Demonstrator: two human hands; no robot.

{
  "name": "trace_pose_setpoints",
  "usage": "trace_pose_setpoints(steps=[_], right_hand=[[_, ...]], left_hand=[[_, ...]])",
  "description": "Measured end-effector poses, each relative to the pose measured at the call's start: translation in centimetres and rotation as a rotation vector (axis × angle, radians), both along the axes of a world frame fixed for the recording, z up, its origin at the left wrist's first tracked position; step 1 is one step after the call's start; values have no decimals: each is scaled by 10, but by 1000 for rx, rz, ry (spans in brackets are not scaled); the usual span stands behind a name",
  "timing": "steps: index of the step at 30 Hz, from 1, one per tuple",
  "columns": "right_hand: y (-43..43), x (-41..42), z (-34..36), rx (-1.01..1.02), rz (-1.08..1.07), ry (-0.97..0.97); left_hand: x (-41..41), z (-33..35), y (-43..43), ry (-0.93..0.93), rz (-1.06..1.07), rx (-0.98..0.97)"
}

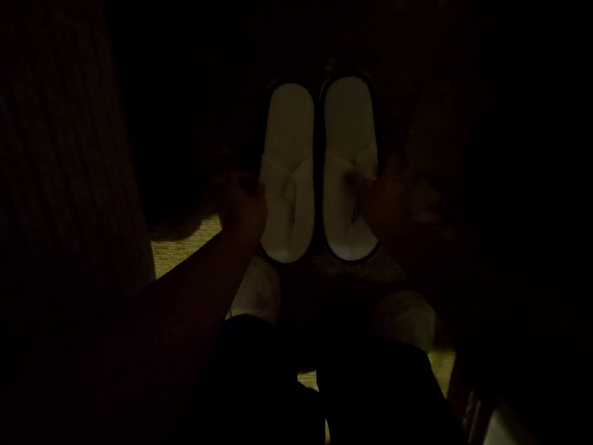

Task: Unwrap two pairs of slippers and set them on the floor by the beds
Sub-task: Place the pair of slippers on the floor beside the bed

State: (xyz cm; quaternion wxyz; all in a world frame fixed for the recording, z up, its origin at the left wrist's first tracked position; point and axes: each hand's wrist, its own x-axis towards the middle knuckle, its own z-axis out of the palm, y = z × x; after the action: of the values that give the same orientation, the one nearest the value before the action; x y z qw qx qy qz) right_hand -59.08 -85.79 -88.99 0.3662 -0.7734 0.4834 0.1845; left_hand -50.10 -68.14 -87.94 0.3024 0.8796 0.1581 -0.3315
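Note:
The room is very dark. Two white slippers with dark edging lie side by side, soles down, toes toward me. My left hand [244,200] grips the outer edge of the left slipper [287,139] near its crossed straps. The fingers of my right hand [385,191] pinch the strap side of the right slipper [348,130]. Both slippers are bare, with no wrapper visible on them. Whether they rest on the floor or hang just above it is unclear.
A ribbed bed cover or bed side [64,155] rises at the left. Pale carpet [183,248] shows below it. My own feet in light footwear [256,293] [404,313] and dark trousers stand at the bottom. A furniture corner [500,425] sits at the lower right.

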Motion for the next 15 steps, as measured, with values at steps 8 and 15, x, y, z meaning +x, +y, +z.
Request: trace_pose_setpoints(steps=[8,15], right_hand=[[11,-11,-10,-238,187,191],[8,-8,18,-178,108,138]], left_hand=[[-2,-3,0,131,-3,-30],[-2,25,-10,-3,16,-24]])
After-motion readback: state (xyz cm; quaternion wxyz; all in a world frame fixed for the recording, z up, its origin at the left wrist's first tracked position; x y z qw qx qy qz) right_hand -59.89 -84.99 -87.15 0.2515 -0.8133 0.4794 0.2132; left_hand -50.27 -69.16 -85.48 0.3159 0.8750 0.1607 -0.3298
